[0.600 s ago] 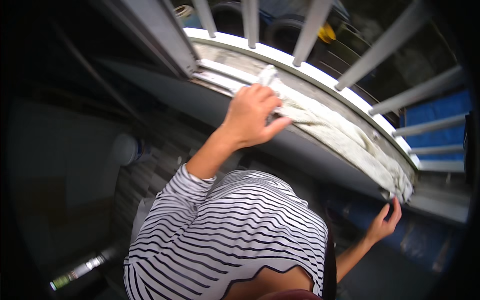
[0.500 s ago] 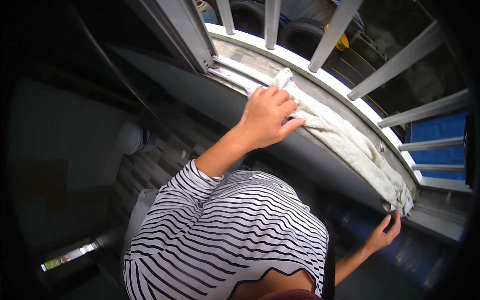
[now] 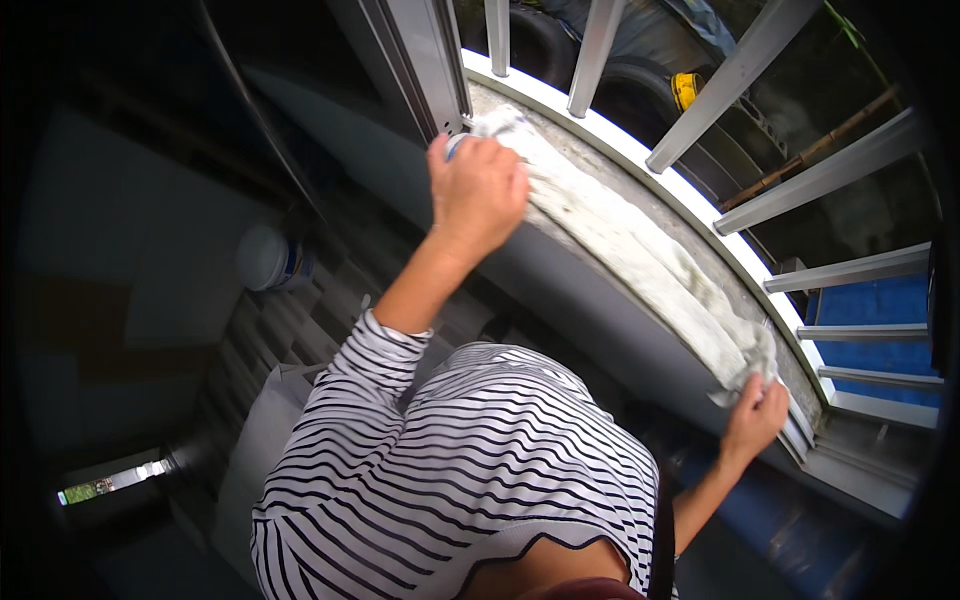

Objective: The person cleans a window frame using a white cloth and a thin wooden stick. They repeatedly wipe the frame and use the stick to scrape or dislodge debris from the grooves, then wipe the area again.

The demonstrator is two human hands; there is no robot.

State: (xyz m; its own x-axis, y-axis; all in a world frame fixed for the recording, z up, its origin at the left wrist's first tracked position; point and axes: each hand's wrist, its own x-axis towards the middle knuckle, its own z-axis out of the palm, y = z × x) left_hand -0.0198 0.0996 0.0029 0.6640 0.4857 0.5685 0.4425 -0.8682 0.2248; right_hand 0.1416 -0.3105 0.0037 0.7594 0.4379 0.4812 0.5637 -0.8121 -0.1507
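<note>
A long white cloth lies stretched along the window sill track, between the sliding window frame and the far right corner. My left hand is closed on the cloth's left end, right beside the window frame. At the other end, my right hand pinches the cloth's bunched right end between thumb and fingers. Bare metal track shows just right of that hand. The cloth hides most of the track beneath it.
White window bars rise along the sill's outer edge. Beyond them are dark tyres, a yellow object and a blue sheet. A white bucket stands on the patterned floor at left, below a pale wall.
My left hand has moved left toward the window frame with its end of the cloth. The right hand has gone from open beside the cloth to gripping its end, uncovering track at the right.
</note>
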